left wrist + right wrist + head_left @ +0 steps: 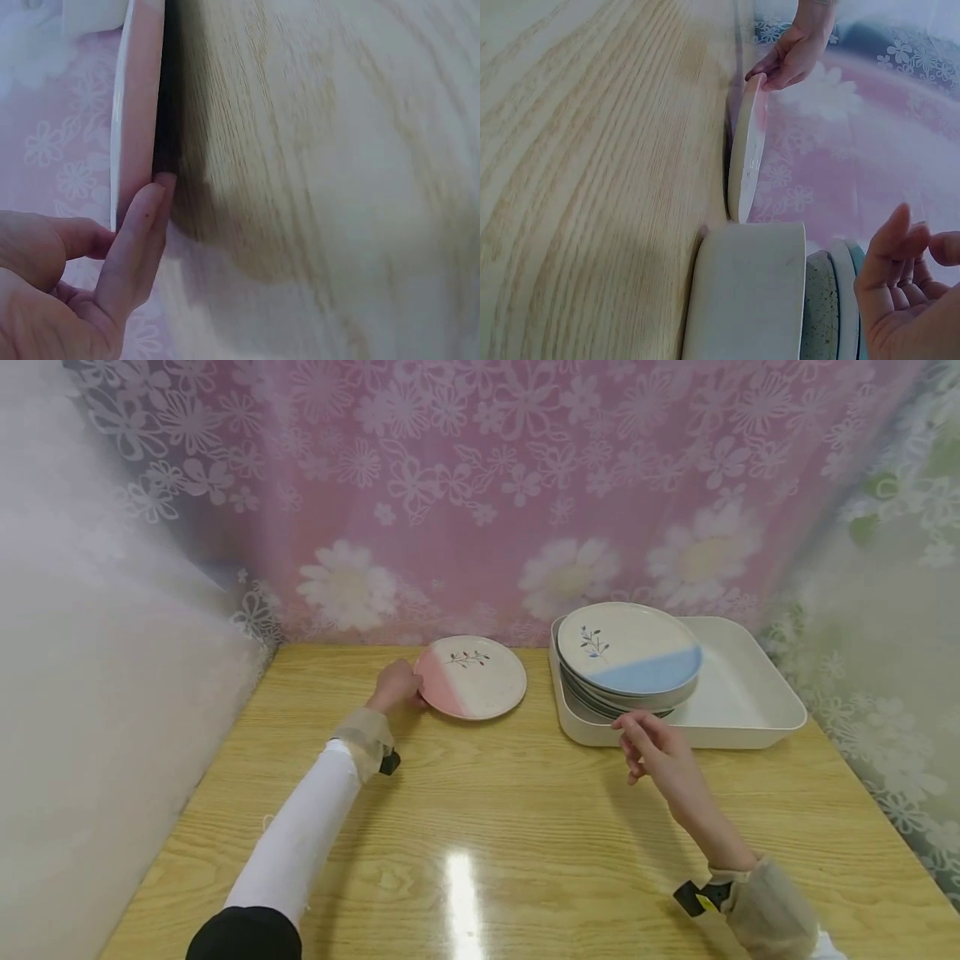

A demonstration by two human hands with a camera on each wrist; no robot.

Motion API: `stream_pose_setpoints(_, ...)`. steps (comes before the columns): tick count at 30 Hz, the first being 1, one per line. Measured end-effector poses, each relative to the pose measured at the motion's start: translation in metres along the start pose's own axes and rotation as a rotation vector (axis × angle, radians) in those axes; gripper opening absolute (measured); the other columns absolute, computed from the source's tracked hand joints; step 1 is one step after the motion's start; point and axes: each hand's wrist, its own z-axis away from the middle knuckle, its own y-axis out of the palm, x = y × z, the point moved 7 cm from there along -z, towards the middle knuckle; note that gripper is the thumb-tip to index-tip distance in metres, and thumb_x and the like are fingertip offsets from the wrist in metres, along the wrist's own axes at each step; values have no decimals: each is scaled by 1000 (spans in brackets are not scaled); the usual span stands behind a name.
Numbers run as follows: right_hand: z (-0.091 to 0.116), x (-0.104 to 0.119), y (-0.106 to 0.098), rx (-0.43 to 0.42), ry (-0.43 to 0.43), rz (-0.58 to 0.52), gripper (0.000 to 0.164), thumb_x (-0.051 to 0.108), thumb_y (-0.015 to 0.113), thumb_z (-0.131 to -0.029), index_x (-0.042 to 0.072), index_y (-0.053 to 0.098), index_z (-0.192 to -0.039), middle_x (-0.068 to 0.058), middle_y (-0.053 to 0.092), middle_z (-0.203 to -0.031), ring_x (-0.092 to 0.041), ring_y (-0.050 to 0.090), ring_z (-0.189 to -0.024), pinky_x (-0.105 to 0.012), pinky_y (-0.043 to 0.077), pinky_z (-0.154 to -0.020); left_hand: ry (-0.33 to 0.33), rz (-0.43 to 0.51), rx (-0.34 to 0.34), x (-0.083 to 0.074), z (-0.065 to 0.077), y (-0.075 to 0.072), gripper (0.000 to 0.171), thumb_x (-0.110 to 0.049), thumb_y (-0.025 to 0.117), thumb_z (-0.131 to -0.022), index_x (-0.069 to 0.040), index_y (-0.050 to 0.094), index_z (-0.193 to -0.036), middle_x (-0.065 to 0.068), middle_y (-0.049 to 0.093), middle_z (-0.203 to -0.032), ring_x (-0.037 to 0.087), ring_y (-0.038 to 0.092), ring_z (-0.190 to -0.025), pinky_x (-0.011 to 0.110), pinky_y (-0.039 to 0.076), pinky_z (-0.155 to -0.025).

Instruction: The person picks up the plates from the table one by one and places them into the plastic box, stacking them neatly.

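My left hand pinches the left rim of a round plate, cream with a pink section and a small sprig of leaves. In the left wrist view the thumb lies over the rim and the fingers are underneath, with dark shadow between plate and tabletop. My right hand holds nothing, its fingers loosely bent just in front of a white tray. Several plates are stacked in the tray's left part; the top plate is cream with a blue section and a dark sprig. The right wrist view shows the stack's edges beside that hand.
The wooden table runs back to a pink floral curtain. Pale sheeting borders the left side and a floral sheet the right. The tray's right part shows bare bottom beside the stack.
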Motion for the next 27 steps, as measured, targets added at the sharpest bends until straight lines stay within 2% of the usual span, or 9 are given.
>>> stream_pose_setpoints(2, 1, 0, 1, 7, 0, -4, 29, 27, 47, -109, 2, 60, -114, -3, 51, -78, -14, 46, -53, -33, 53, -49, -12, 125, 1, -1, 9, -2, 31, -8, 49, -98, 7, 73, -86, 15, 73, -74, 30, 74, -78, 38, 57, -76)
stream_pose_setpoints(4, 2, 0, 2, 12, 3, -6, 29, 27, 46, -110, 1, 60, -114, -2, 51, -78, -15, 46, -53, -33, 53, -48, -41, 279, 12, -1, 17, -3, 30, -7, 48, -101, 11, 71, -102, 17, 72, -78, 28, 75, -76, 39, 59, -79)
stream_pose_setpoints(7, 4, 0, 3, 15, 7, -7, 32, 27, 46, -110, -3, 58, -117, -2, 51, -78, -14, 46, -53, -32, 52, -48, -76, 520, 39, -1, 24, 0, 35, -7, 46, -104, 14, 57, -130, 21, 69, -93, 22, 73, -68, 43, 60, -86)
stream_pose_setpoints(10, 5, -2, 5, 25, 9, -8, 32, 26, 46, -110, -3, 58, -117, -2, 50, -78, -14, 46, -54, -32, 52, -49, -93, 671, 41, -1, 26, 3, 42, -6, 45, -104, 14, 46, -142, 24, 64, -105, 11, 67, -62, 46, 57, -91)
stream_pose_setpoints(13, 5, -3, 7, 35, 7, -6, 29, 26, 46, -110, 1, 59, -116, -2, 50, -78, -14, 46, -54, -33, 53, -49, -101, 742, 16, 1, 28, 3, 42, -5, 46, -104, 15, 46, -141, 26, 63, -105, 8, 65, -58, 47, 56, -92)
stream_pose_setpoints(15, 4, -3, 8, 36, 4, -5, 29, 27, 46, -110, 2, 59, -116, -2, 51, -78, -14, 46, -54, -34, 53, -49, -99, 751, -17, 4, 31, 0, 41, -5, 46, -104, 14, 47, -139, 24, 64, -100, 8, 65, -55, 49, 56, -92)
stream_pose_setpoints(19, 3, -2, 10, 34, 0, 1, 35, 27, 46, -110, -5, 57, -119, -2, 52, -79, -14, 47, -54, -34, 53, -49, -87, 764, -63, 10, 39, -7, 40, -7, 47, -105, 13, 48, -139, 20, 65, -93, 7, 66, -53, 51, 55, -93)
stream_pose_setpoints(23, 3, -1, 13, 47, 5, 0, 36, 28, 46, -110, -5, 56, -120, -3, 53, -80, -15, 47, -54, -35, 53, -49, -81, 823, -60, 15, 48, -14, 41, -7, 46, -104, 12, 46, -141, 17, 65, -90, 7, 67, -55, 48, 57, -91)
stream_pose_setpoints(27, 2, 2, 18, 79, -6, -7, 38, 28, 46, -110, -5, 56, -125, -6, 57, -84, -18, 53, -56, -37, 56, -53, -62, 915, -27, 13, 60, -22, 43, -7, 47, -104, 11, 45, -143, 14, 66, -88, 10, 70, -60, 41, 59, -87)
